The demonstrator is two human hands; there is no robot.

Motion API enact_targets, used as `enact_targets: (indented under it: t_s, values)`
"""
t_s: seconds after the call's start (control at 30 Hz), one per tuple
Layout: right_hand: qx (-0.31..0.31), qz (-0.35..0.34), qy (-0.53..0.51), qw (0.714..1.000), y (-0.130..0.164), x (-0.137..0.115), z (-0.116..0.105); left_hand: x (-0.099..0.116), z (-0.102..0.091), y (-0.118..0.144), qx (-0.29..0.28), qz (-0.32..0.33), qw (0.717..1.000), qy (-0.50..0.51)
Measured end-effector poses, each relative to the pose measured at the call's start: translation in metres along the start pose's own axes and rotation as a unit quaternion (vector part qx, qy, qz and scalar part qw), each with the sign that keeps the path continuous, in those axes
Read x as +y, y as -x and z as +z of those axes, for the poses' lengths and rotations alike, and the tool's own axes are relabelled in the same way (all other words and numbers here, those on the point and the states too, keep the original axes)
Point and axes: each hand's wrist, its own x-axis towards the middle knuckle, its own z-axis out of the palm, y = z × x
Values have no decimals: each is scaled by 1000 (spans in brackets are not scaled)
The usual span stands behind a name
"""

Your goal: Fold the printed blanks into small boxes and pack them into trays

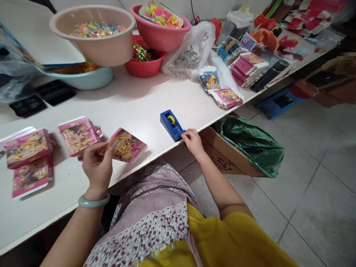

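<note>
My left hand (pixel 97 167) grips a small pink printed box (pixel 124 145) just above the white table (pixel 133 104), near its front edge. My right hand (pixel 192 141) rests at the cutter end of a blue tape dispenser (pixel 171 124) that sits at the table's edge; its fingers pinch at the tape there, which is too small to see clearly. More pink boxes (pixel 78 135) lie just left of my left hand, and a further pile (pixel 27 159) lies at the far left.
Basins of colourful small items stand at the back: a beige one (pixel 94 35), a pink one (pixel 160 27), a red one (pixel 144 61). Flat box stacks (pixel 226 97) lie right. A cardboard box with a green bag (pixel 247 144) sits under the table edge.
</note>
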Motion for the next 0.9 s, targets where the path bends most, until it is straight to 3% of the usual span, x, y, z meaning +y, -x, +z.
enact_targets:
  t_s: [0.07,0.17,0.27,0.33,0.4,0.5,0.6,0.73,0.9]
  values:
    - [-19,-13,22,999,4,-9,-5,2,1,-2,-6,25,1000,0]
    - [-111,-6,-131,985,16,-42,-2,15,9,4,-121,88,988,-20]
    - [-221,20,-323,920,27,-89,15,29,22,11,-177,138,973,-59]
    - [-256,28,-383,887,30,-115,31,37,25,12,-196,155,964,-87]
    - [-273,36,-401,874,26,-131,48,42,24,10,-231,175,950,-115]
    - [-278,37,-369,886,15,-136,64,45,20,6,-285,202,922,-167]
    - [-289,8,-285,914,5,-135,65,43,19,5,-317,205,909,-175]
    - [-287,-83,-140,944,-8,-134,64,36,19,-4,-378,142,903,-144]
    - [-303,-154,-4,940,-25,-133,77,26,16,-16,-445,65,881,-147]
